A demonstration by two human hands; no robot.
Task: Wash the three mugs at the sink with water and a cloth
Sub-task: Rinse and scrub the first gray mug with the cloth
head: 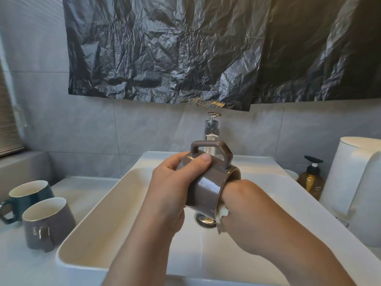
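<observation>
right hand [245, 205] seemingly inside left-held mug [206, 188]

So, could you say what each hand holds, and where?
Left hand grips the brown mug round its body; right hand, fingers hidden, is in its mouth with a white cloth.

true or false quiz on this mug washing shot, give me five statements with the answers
1. The left hand grips the brown mug over the sink. True.
2. The right hand hangs idle, away from the mug. False: its fingers are inside the mug, with a white cloth showing at the rim.
3. A teal mug and a grey mug stand upright left of the sink. True.
4. The brown mug's handle points down. False: it points up.
5. The amber pump bottle stands left of the sink. False: it stands to the right.
</observation>
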